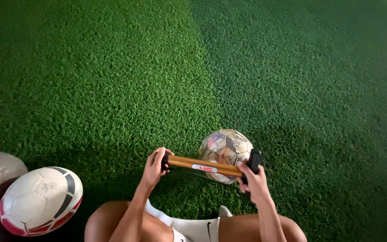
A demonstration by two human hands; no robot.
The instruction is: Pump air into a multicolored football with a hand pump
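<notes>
Person sits on turf [113, 67] holding a pump [207, 166] sideways, right in front of a worn ball [225, 145] just beyond it. Left hand [154, 166] is wrapped shut around one end and right hand [252, 179] around the black handle end, probably to steady it. White ball [41, 199] sits well left of the pump. No containers around.

This looks like an artificial football pitch or indoor training ground: green synthetic turf [247, 67] covers everything in sight, with a white, red and grey football [40, 200] lying near left and a worn, patterned ball [226, 148] resting on the grass.
</notes>
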